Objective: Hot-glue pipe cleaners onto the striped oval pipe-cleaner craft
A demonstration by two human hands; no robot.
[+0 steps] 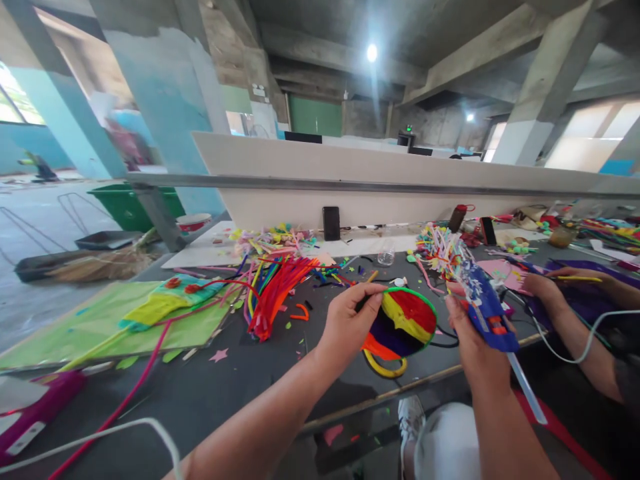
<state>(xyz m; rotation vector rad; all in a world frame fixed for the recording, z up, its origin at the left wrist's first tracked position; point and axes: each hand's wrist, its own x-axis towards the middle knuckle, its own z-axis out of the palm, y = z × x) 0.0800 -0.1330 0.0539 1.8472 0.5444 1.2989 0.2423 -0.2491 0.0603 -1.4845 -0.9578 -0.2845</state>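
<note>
Between the thumb and fingers of my left hand (347, 323) is the edge of a round craft disc (413, 317), with red, yellow and dark patches and a green rim. Orange material shows below the disc, and a yellow curved piece (385, 368) lies beneath it near the table edge. My right hand (477, 353) is wrapped around a blue hot glue gun (483, 300), just right of the disc. A translucent glue stick (527, 390) juts from the gun's rear end. The gun's nozzle is hard to make out against the white-and-coloured bundle behind it.
Red, orange and yellow pipe cleaners (280, 293) lie left of centre. A green sheet (100, 320) carries a yellow-and-turquoise craft piece. A purple glue gun (45, 407) lies front left. A phone (331, 223) leans against the partition. At right, a co-worker's hands (550, 300) work nearby.
</note>
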